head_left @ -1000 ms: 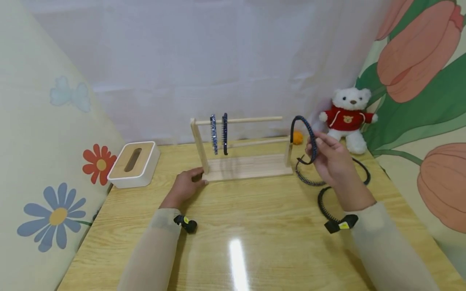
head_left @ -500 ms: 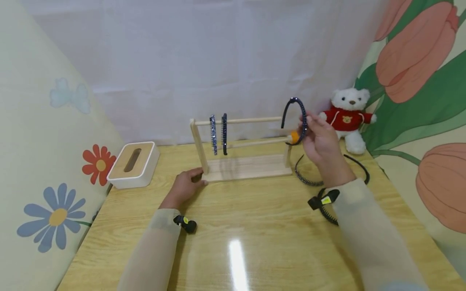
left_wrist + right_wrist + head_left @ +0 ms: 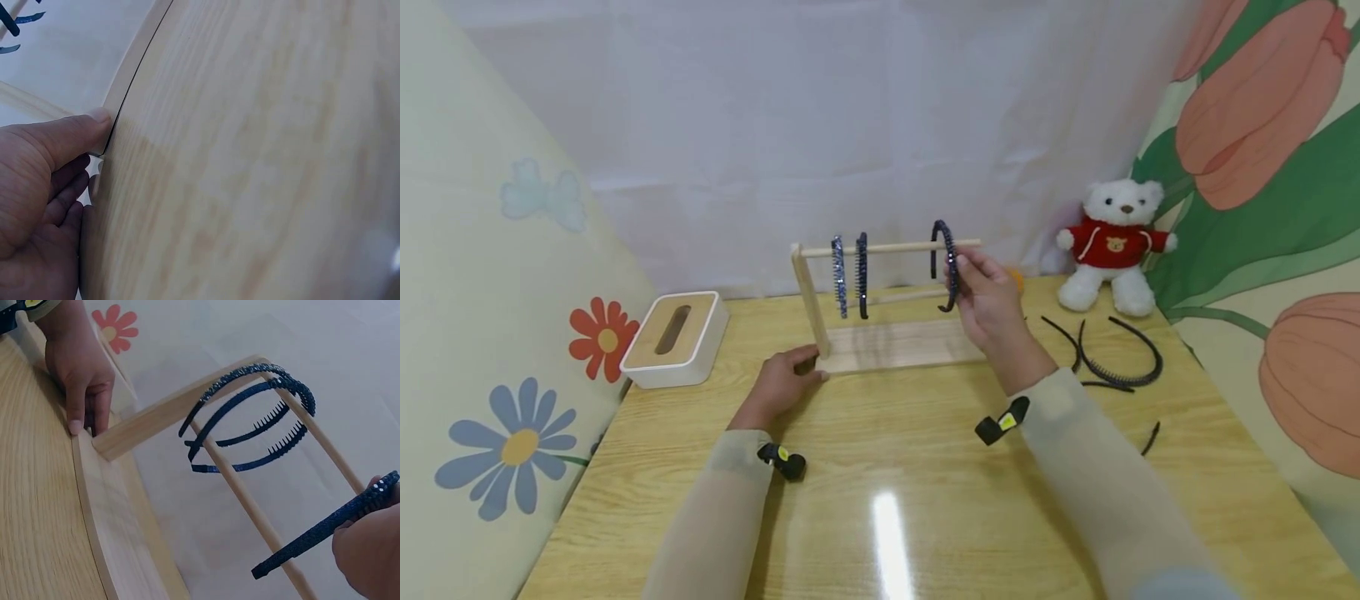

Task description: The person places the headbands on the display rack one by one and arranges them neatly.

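My right hand (image 3: 997, 312) pinches a dark, glittery toothed headband (image 3: 952, 271) at its near side, over the right part of the wooden headband rack (image 3: 895, 346). The headband's arch rises above the rack's top bar and its two arms come down on either side of it. In the right wrist view, that headband (image 3: 312, 536) crosses both bars. Two sparkly headbands, one silvery blue (image 3: 839, 279) and one dark (image 3: 862, 279), hang towards the rack's left end. My left hand (image 3: 778, 385) grips the left corner of the base, thumb (image 3: 94, 125) on its front edge.
Several black headbands (image 3: 1138, 379) lie on the table right of the rack, partly hidden by my right arm. A white teddy bear (image 3: 1116, 246) in red sits at the back right. On the left stands a tissue box (image 3: 675, 337) with a wooden lid. An orange object (image 3: 1017, 279) shows behind my right hand.
My right hand has carried the headband leftward from beyond the rack's right end, lifting it and then bringing it over the top bar. The left hand has stayed at the base.
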### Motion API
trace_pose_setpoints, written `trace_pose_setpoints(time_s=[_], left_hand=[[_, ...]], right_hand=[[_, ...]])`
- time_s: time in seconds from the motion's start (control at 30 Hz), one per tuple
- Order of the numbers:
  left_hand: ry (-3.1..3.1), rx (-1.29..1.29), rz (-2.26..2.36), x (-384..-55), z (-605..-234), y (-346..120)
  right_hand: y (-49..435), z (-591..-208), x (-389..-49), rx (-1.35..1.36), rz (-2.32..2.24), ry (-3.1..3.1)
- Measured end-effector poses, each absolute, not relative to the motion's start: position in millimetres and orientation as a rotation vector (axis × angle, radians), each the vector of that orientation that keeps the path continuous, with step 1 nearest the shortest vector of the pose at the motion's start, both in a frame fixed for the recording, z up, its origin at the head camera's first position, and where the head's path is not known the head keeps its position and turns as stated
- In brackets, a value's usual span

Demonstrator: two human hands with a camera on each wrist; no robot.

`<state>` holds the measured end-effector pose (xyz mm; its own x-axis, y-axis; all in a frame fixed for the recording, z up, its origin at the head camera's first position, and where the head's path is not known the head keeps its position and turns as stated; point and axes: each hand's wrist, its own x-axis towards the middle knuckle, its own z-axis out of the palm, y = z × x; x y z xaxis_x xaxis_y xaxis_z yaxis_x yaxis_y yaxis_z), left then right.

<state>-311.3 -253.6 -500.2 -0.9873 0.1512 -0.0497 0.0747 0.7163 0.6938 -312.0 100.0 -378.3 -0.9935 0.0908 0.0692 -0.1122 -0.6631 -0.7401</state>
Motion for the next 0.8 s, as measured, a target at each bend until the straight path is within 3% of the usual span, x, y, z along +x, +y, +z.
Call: trace_pose_setpoints(time_s=[0.37,0.8], left_hand=[[2.816,0.190,1.123,-309.5,-498.8,-252.8],[2.822,0.182,1.103,-309.8,-497.8,-252.6]], right_hand=[[52.7,-383.2,-316.9,0.063,2.758,-1.238],[28.5,-380.4,-319.5,0.058,2.712,-1.343]])
